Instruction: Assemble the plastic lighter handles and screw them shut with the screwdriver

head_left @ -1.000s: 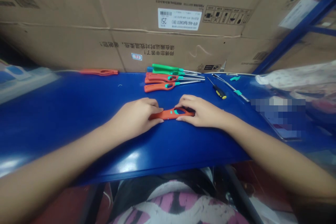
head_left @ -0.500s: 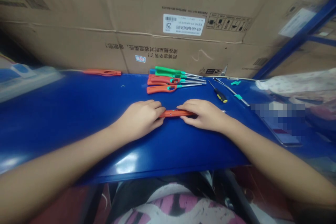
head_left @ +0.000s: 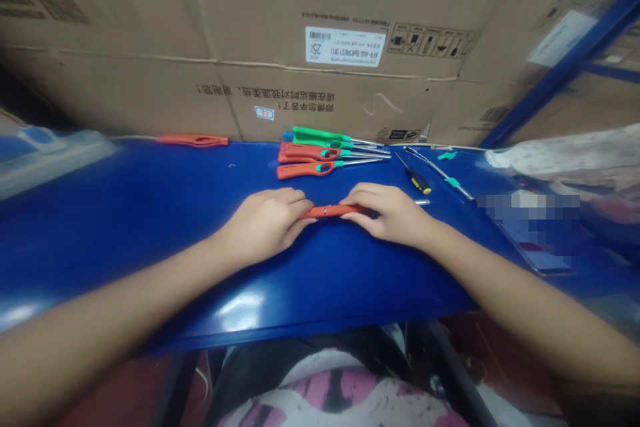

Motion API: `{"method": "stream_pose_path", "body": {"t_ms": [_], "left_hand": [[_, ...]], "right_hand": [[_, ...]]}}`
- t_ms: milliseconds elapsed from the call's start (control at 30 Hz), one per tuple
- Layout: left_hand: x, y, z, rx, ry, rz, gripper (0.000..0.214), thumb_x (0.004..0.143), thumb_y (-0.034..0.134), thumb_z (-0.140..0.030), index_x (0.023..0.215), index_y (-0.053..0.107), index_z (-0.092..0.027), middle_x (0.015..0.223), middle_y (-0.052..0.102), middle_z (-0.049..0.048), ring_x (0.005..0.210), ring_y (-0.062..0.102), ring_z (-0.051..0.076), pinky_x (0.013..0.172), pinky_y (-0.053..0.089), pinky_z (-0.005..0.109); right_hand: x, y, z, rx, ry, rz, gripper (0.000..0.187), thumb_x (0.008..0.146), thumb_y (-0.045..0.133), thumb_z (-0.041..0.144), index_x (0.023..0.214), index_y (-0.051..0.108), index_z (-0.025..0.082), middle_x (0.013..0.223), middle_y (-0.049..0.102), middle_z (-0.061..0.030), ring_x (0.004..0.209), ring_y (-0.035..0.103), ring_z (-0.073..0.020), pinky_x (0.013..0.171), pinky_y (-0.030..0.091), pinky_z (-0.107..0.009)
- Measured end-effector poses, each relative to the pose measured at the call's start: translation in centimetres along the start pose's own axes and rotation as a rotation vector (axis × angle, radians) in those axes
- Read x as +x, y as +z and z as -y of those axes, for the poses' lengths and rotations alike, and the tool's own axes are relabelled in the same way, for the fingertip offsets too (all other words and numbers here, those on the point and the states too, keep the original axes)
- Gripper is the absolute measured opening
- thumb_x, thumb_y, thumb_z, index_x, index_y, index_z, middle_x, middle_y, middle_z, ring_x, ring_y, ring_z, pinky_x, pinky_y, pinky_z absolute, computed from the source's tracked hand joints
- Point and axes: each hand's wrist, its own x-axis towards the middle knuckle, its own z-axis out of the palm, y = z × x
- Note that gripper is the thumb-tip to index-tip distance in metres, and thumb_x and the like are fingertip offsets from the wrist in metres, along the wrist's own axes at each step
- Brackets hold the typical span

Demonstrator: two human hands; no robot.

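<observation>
An orange long-nosed gas lighter (head_left: 330, 211) lies edge-up between my two hands, just above the blue table (head_left: 320, 293). My left hand (head_left: 267, 220) pinches its left end between thumb and fingers. On the other side, my right hand (head_left: 387, 210) grips the right part of the handle. The lighter's metal tip pokes out past my right hand; most of the nozzle is hidden behind that hand. Just beyond lie more orange lighters (head_left: 305, 170) and a green lighter (head_left: 320, 135), nozzles pointing right. A black-and-yellow screwdriver (head_left: 417, 180) rests right of them.
A large cardboard box (head_left: 240, 27) walls off the back. An orange casing (head_left: 193, 141) lies against it at left. To the right are a metal tube (head_left: 463, 190) with a teal part, a phone (head_left: 545, 260) and patterned cloth (head_left: 560, 153). A clear plastic container (head_left: 60, 153) stands far left.
Both hands have shifted slightly away from me with the lighter. More of its metal tip now shows beyond my right hand. The view has shifted a little.
</observation>
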Motion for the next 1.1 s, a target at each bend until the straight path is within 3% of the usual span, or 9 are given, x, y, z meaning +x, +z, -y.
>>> {"method": "stream_pose_path", "body": {"t_ms": [133, 267, 433, 667, 833, 933, 1000, 1100], "left_hand": [[0.2, 0.0, 0.9, -0.002, -0.005, -0.011, 0.027, 0.102, 0.049, -0.032, 0.107, 0.071, -0.016, 0.097, 0.072, 0.0075, 0.09, 0.068, 0.025, 0.075, 0.051, 0.035], [0.2, -0.1, 1.3, -0.016, -0.039, -0.021, 0.029, 0.101, 0.049, -0.033, 0.11, 0.07, -0.016, 0.101, 0.074, 0.0082, 0.093, 0.069, 0.027, 0.076, 0.053, 0.036], [0.3, -0.2, 1.5, -0.101, -0.066, -0.053, 0.03, 0.101, 0.051, -0.037, 0.109, 0.071, -0.017, 0.106, 0.075, 0.0087, 0.098, 0.069, 0.027, 0.081, 0.054, 0.037], [0.7, 0.3, 2.7, -0.372, -0.157, -0.291, 0.031, 0.093, 0.065, -0.043, 0.107, 0.075, -0.017, 0.105, 0.078, 0.0087, 0.094, 0.072, 0.022, 0.087, 0.055, 0.031], [0.8, 0.3, 2.4, -0.516, -0.282, -0.28, 0.035, 0.089, 0.068, -0.049, 0.091, 0.077, -0.015, 0.09, 0.078, 0.0078, 0.079, 0.072, 0.021, 0.072, 0.056, 0.029], [1.1, 0.4, 1.8, -0.8, -0.465, -0.167, 0.041, 0.085, 0.07, -0.054, 0.086, 0.076, -0.013, 0.077, 0.077, 0.0077, 0.066, 0.07, 0.019, 0.063, 0.057, 0.029], [1.2, 0.6, 1.4, -1.02, -0.553, -0.101, 0.044, 0.085, 0.071, -0.054, 0.094, 0.075, -0.011, 0.076, 0.077, 0.0088, 0.06, 0.07, 0.018, 0.06, 0.058, 0.03], [1.2, 0.9, 0.9, -1.079, -0.544, -0.139, 0.05, 0.088, 0.068, -0.054, 0.115, 0.07, -0.011, 0.077, 0.077, 0.0083, 0.058, 0.07, 0.017, 0.06, 0.06, 0.03]], "right_hand": [[0.3, -0.3, -0.5, 0.099, 0.143, -0.078, 0.029, 0.083, 0.078, 0.032, 0.104, 0.066, 0.018, 0.1, 0.067, -0.0065, 0.08, 0.065, -0.0158, 0.071, 0.056, -0.029], [0.3, -0.9, -0.5, 0.035, 0.13, -0.042, 0.01, 0.088, 0.071, 0.025, 0.092, 0.065, 0.018, 0.087, 0.067, -0.0047, 0.077, 0.062, -0.0165, 0.07, 0.052, -0.03], [0.3, -1.4, -0.3, -0.037, 0.112, -0.07, 0.009, 0.091, 0.067, 0.025, 0.088, 0.065, 0.017, 0.084, 0.067, -0.0058, 0.075, 0.06, -0.0175, 0.067, 0.048, -0.03], [0.4, -2.0, -1.7, -0.083, 0.167, -0.081, 0.008, 0.09, 0.066, 0.025, 0.088, 0.062, 0.018, 0.087, 0.066, -0.0062, 0.078, 0.06, -0.0189, 0.07, 0.049, -0.032], [0.3, -2.2, -1.9, -0.103, 0.137, -0.054, 0.007, 0.094, 0.061, 0.025, 0.095, 0.062, 0.018, 0.092, 0.066, -0.0074, 0.084, 0.061, -0.0202, 0.077, 0.05, -0.034], [0.3, -2.3, -1.5, -0.094, 0.125, 0.004, 0.021, 0.096, 0.061, 0.037, 0.107, 0.061, 0.019, 0.103, 0.067, -0.0089, 0.091, 0.063, -0.0214, 0.081, 0.05, -0.035], [0.2, -2.2, -1.1, -0.104, 0.131, 0.072, 0.038, 0.092, 0.065, 0.05, 0.117, 0.06, 0.021, 0.112, 0.066, -0.0091, 0.096, 0.064, -0.0222, 0.08, 0.051, -0.034], [0.1, -2.1, -0.8, -0.143, 0.153, 0.144, 0.049, 0.09, 0.065, 0.057, 0.125, 0.06, 0.023, 0.115, 0.066, -0.0083, 0.091, 0.066, -0.0209, 0.073, 0.051, -0.032]]}}
